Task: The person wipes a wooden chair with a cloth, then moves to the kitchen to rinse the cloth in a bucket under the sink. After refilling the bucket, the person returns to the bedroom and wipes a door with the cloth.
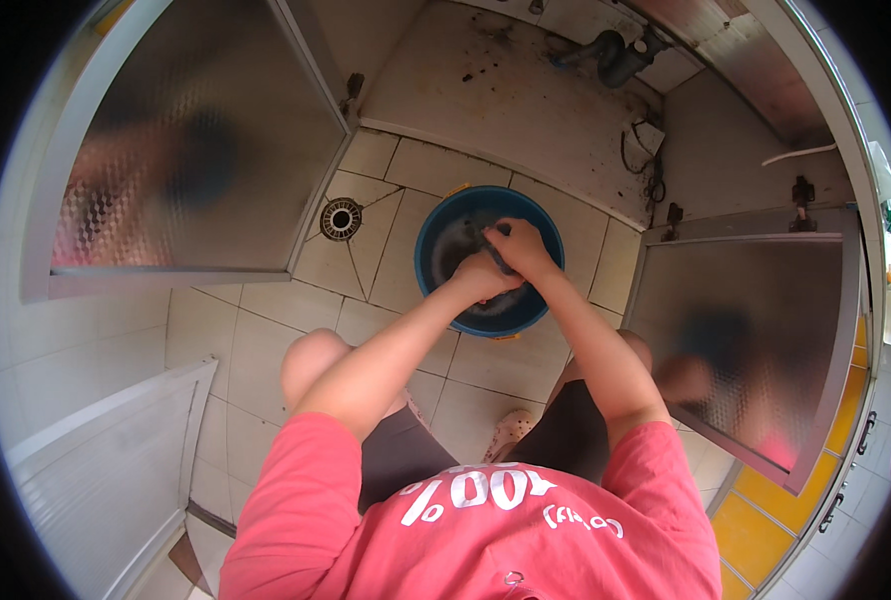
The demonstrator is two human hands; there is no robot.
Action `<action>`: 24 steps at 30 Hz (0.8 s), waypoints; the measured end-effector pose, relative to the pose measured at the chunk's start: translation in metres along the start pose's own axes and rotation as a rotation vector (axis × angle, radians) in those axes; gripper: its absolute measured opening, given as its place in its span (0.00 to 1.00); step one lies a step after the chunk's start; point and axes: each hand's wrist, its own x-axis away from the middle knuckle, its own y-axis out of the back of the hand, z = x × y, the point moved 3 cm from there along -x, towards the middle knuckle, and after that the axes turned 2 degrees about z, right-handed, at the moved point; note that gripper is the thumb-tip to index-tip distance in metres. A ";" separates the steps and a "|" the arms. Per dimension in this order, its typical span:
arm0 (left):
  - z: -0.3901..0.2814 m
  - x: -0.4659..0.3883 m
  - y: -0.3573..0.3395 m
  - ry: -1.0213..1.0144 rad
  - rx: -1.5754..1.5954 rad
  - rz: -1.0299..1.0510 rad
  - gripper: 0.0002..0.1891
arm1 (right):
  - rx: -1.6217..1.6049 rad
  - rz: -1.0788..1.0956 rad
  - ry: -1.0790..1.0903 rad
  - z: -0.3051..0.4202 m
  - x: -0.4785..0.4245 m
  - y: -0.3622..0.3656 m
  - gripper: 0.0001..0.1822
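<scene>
A round blue plastic basin (421, 264) with yellow handles stands on the tiled floor in front of me. Dark, murky water (449, 244) lies in it. Above the water, both my hands are close together on a dark wet cloth (499, 259). My left hand (484, 276) grips its lower part, with the fingers curled and partly hidden. Just above and to the right, my right hand (522, 244) is closed around the upper part. Most of the cloth is covered by my fingers.
An open cabinet with a stained base (505, 112) and a drain pipe (622, 60) lies ahead. Its left door (265, 150) and right door (738, 315) flank me. A round floor drain (340, 219) sits left of the basin. A white panel (108, 442) leans at the lower left.
</scene>
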 end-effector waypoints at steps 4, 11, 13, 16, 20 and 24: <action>0.016 -0.011 -0.013 -0.069 -0.280 -0.139 0.22 | 0.207 -0.155 -0.020 -0.005 0.006 -0.014 0.20; 0.022 0.004 -0.028 0.018 -0.334 -0.187 0.29 | 0.115 -0.123 -0.157 -0.041 0.012 -0.029 0.22; 0.014 0.008 0.000 0.061 -0.297 -0.216 0.31 | -0.233 -0.159 -0.055 -0.019 0.019 -0.019 0.26; 0.009 0.008 0.035 -0.012 -0.388 -0.506 0.36 | -0.002 -0.674 0.131 -0.017 0.034 0.019 0.32; 0.030 0.014 0.059 -0.121 -0.280 -0.832 0.34 | 0.175 -0.615 -0.175 -0.095 0.041 0.016 0.32; -0.019 0.047 0.060 -0.104 0.767 -0.533 0.27 | -0.465 -0.383 -0.403 -0.172 0.058 -0.015 0.18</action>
